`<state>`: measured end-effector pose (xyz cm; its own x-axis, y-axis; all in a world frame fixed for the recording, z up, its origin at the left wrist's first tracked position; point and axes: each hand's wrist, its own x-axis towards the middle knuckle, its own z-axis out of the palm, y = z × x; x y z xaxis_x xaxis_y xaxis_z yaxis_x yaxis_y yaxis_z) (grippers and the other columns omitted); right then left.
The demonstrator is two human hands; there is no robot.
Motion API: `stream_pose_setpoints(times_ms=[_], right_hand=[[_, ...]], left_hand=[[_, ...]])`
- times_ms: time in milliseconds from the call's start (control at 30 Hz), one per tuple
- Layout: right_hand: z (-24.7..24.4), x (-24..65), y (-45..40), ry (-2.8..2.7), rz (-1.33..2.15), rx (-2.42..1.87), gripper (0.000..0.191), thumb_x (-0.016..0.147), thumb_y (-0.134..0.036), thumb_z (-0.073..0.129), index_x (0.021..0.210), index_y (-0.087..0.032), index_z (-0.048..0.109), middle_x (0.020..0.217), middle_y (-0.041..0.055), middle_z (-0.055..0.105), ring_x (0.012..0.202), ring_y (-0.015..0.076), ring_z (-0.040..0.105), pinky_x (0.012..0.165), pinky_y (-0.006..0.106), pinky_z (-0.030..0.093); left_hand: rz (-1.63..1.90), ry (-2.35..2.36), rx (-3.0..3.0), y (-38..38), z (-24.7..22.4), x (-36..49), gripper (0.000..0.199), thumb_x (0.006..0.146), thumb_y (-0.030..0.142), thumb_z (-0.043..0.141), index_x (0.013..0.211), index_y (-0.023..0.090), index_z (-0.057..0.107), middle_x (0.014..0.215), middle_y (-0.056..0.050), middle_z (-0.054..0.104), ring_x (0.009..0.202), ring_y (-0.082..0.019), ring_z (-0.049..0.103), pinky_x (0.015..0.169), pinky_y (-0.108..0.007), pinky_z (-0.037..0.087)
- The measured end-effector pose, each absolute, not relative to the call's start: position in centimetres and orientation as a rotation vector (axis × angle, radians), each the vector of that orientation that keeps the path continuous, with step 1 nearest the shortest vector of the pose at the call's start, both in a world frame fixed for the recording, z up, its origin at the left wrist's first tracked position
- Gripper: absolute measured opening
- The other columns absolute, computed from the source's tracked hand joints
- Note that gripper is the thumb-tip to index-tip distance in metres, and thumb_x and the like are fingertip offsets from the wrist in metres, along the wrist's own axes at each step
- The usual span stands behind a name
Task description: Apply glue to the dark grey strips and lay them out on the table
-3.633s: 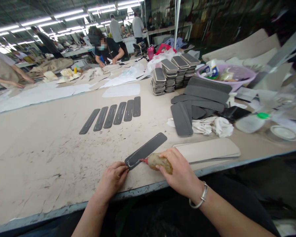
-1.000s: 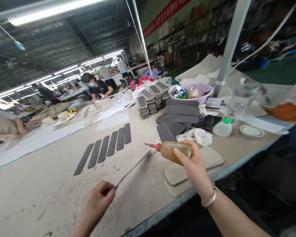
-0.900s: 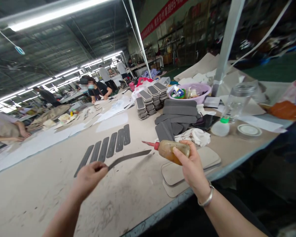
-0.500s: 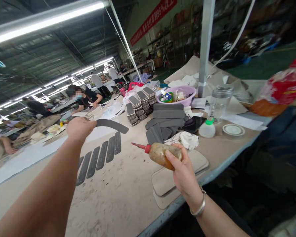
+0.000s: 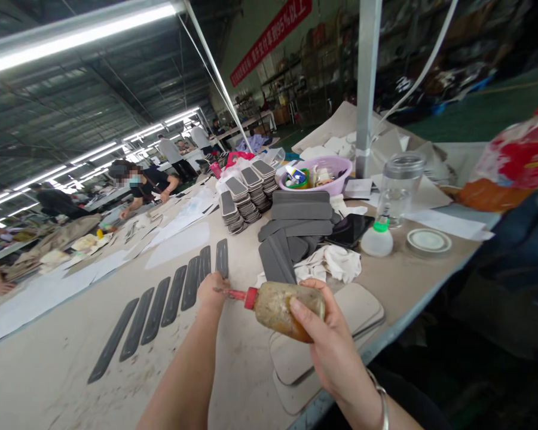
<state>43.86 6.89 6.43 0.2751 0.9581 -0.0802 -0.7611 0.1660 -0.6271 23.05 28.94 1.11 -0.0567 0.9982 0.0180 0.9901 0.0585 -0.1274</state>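
My right hand (image 5: pixel 327 334) is closed round a squeeze glue bottle (image 5: pixel 278 307), cloudy with amber liquid. The bottle lies tilted nearly level, its red nozzle pointing left and its tip overlapping my left hand in the view. My left hand (image 5: pixel 213 292) is low over the table, fingers closed at the near end of a dark grey strip (image 5: pixel 222 258); the fingertips are partly hidden. Left of it, several similar strips (image 5: pixel 155 316) with a glossy surface lie in a slanted row.
Behind stand stacks of grey-topped pads (image 5: pixel 246 194) and a purple basin (image 5: pixel 316 174). Loose dark pieces (image 5: pixel 296 230), a white cloth (image 5: pixel 336 263), a green-capped bottle (image 5: pixel 377 240) and a glass jar (image 5: pixel 399 191) sit to the right. Beige panels (image 5: pixel 356 310) lie near the edge.
My left hand has come down and right, bringing the curved dark strip from the air to the right end of the row. The glue bottle has shifted slightly left and lower.
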Motion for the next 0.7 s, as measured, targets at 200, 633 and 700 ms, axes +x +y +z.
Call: stream_pose_setpoints(times_ms=[200, 633, 700], right_hand=[[6.4, 44.0, 6.8, -0.338, 1.248, -0.622, 0.039, 0.075, -0.034, 0.071, 0.104, -0.026, 0.045, 0.090, 0.0007, 0.060, 0.076, 0.0170, 0.060, 0.068, 0.030, 0.053], [5.9, 47.5, 8.4, -0.087, 1.044, -0.679, 0.036, 0.076, -0.035, 0.068, 0.108, -0.024, 0.056, 0.115, 0.0023, 0.060, 0.106, 0.0220, 0.057, 0.085, 0.037, 0.051], [5.8, 47.5, 8.5, -0.090, 1.032, -0.692, 0.034, 0.077, -0.035, 0.067, 0.108, -0.025, 0.057, 0.116, 0.0016, 0.060, 0.108, 0.0217, 0.056, 0.086, 0.038, 0.051]], left_hand=[[0.073, -2.251, -2.103, 29.6, 0.4, 22.2, 0.022, 0.075, 0.029, 0.051, 0.085, 0.015, 0.066, 0.087, -0.015, 0.069, 0.087, -0.027, 0.065, 0.071, -0.031, 0.047], [-0.446, -2.293, -2.157, 25.1, 2.6, 26.4, 0.043, 0.088, 0.021, 0.031, 0.121, 0.009, 0.055, 0.121, -0.016, 0.057, 0.107, -0.022, 0.056, 0.093, -0.030, 0.042], [-0.455, -2.221, -2.374, 23.0, 2.4, 28.8, 0.042, 0.089, 0.034, 0.037, 0.119, 0.014, 0.057, 0.116, -0.010, 0.061, 0.096, -0.016, 0.060, 0.085, -0.024, 0.045]])
